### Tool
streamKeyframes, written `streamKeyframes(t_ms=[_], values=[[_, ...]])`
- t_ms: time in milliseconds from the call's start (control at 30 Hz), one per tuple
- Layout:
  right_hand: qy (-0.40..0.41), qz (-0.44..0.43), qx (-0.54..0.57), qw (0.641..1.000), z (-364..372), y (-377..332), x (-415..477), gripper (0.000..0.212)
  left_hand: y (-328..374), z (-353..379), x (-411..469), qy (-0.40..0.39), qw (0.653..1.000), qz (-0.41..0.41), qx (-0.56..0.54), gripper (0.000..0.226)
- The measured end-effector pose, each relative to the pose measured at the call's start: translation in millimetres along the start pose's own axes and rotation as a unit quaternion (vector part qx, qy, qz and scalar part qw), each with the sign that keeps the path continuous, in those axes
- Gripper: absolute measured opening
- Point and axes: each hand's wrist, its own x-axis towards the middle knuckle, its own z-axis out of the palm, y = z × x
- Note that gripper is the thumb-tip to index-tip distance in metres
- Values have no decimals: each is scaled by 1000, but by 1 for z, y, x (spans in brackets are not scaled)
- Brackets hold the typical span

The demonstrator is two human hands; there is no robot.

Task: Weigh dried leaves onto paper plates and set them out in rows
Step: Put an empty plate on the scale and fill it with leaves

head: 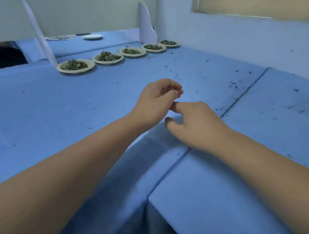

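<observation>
**Desk:** Where are the plates?

**Photographer:** Five paper plates (76,72) stand in one row along the far edge of the table, each heaped with dried leaves (74,64). The row runs from a leaning white paper sheet (37,31) on the left to the wall (217,41) on the right. The plates sit close together, and the two farthest overlap in this view.

**Desk:** And the hands?

**Photographer:** Both are well short of the plates, over the middle of the blue cloth (44,103). The left hand (156,99) has its fingers loosely curled, thumb close to the fingertips, and nothing shows in its grasp. The right hand (194,122) is just beside it, fingers bent, forefinger reaching towards the left hand. It also holds nothing. Motion blur softens the fingertips.

**Desk:** What else is around?

**Photographer:** Leaf crumbs (233,84) are scattered across the cloth, thickest on the right near a seam (245,92) between two covered surfaces. A second white paper sheet (146,24) stands upright behind the far end of the row. Beyond the row, on another blue-covered surface, lies a low white round stack (92,37).
</observation>
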Motion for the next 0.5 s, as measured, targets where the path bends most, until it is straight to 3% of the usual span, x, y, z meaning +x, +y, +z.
streamKeyframes(t_ms=[100,267,400,500], values=[[58,42,12,997,-45,30,-61,36,26,64,-12,-32,998,23,-41,30],[150,131,-13,980,-100,84,-191,40,51,183,-28,-137,988,68,-36,23],[273,248,-30,929,-132,130,-283,29,72,273,-46,-182,971,154,14,23],[327,317,-30,890,-149,159,-328,30,95,328,-53,-174,941,283,59,23]])
